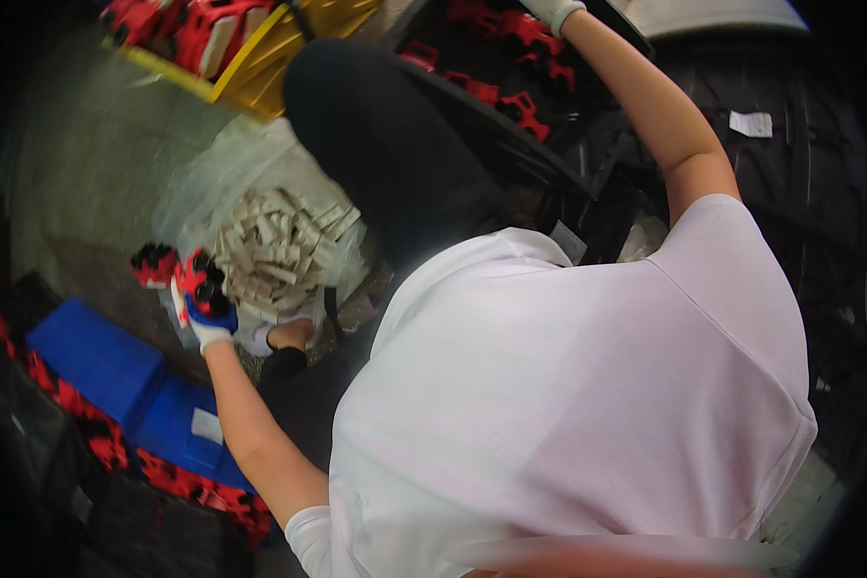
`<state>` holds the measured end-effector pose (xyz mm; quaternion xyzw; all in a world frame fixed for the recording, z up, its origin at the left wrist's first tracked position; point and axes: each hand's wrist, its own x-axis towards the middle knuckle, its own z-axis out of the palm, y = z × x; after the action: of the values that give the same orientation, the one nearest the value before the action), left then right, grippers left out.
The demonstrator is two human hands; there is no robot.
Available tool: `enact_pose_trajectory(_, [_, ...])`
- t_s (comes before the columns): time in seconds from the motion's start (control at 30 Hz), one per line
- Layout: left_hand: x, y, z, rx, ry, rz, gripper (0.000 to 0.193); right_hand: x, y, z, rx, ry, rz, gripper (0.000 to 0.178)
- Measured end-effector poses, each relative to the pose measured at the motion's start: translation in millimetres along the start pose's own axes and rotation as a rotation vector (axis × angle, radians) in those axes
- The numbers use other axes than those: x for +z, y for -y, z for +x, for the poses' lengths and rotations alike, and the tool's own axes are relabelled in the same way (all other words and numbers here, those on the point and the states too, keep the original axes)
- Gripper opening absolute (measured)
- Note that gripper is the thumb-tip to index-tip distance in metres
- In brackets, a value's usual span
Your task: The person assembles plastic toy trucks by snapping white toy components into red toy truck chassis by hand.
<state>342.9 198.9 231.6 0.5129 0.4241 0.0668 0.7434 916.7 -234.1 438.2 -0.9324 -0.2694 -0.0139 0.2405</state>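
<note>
My left hand (212,321), in a white and blue glove, is closed on a red plastic piece with black wheel-like rounds (200,275), which looks like a toy vehicle. A similar red and black piece (154,265) shows right beside it; whether the hand holds that one too is unclear. Below and right of these, white block-like pieces (275,246) lie heaped on a clear plastic bag (185,210). At the top edge my right hand (552,12), in a white glove, reaches over a black crate (511,140) with red plastic parts (525,114) inside. Its fingers are mostly cut off.
A yellow crate (250,72) at the upper left holds red and white pieces. Blue bins or lids (96,356) lie at the lower left, with rows of red parts (197,486) along them. Black crates (780,183) stand at the right. My bent leg (395,144) is between the bag and the crate.
</note>
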Motion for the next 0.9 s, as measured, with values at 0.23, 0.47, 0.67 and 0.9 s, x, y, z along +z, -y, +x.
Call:
enact_pose_trajectory(0.23, [-45, 55, 29, -0.350, -0.525, -0.340, 0.090, 107, -228, -126, 0.377, 0.643, -0.299, 0.050])
enact_pose_trajectory(0.47, [64, -37, 6, -0.338, -0.286, -0.333, 0.074, 178, -223, -143, 0.313, 0.683, -0.378, 0.046])
enact_pose_trajectory(0.67, [90, -82, -31, -0.151, -0.141, -0.262, 0.046, 51, -190, -71, 0.022, 0.585, -0.402, 0.035])
enact_pose_trajectory(0.9, [154, -136, -46, 0.185, 0.253, -0.143, 0.048, -138, 37, -28, -0.515, 0.460, -0.231, 0.034])
